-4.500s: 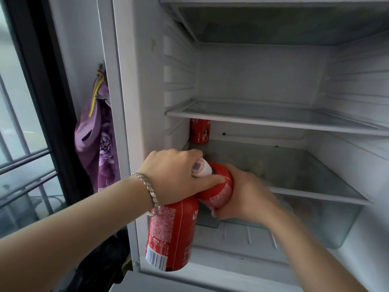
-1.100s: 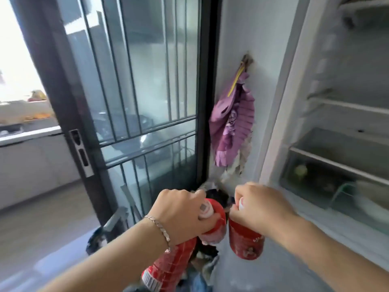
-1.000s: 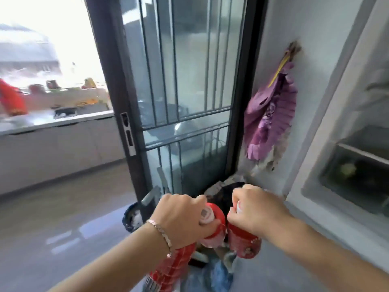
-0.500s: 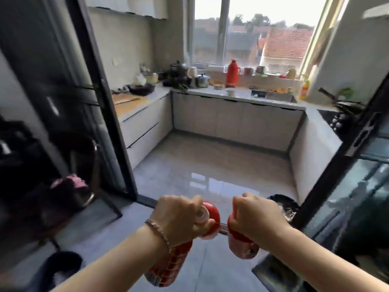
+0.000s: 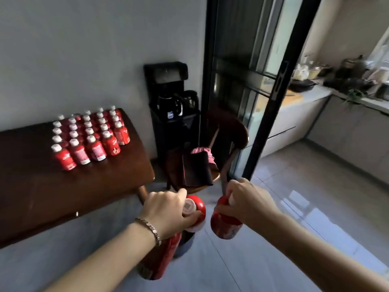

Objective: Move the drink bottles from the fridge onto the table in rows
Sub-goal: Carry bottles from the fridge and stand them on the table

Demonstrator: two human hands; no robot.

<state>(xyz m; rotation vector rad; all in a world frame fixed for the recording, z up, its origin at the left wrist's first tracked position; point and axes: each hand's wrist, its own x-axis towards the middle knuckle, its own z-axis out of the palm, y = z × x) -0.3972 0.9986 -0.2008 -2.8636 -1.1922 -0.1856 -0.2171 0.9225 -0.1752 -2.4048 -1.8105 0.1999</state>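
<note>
Turned from fridge; table [image 5: 63, 197] now ahead-left of hands. Left hand [image 5: 166, 211] grips 2 bottles [image 5: 160, 260], right hand [image 5: 248, 201] grips 1 bottle [image 5: 225, 226]. Placing next.

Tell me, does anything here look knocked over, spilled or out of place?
Nothing stands out: the red bottles stand upright in tidy rows on the table, and no spill shows there or on the floor.

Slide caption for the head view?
Left hand grips two red drink bottles, right hand a third bottle, near the wooden table lined with bottle rows.
</note>
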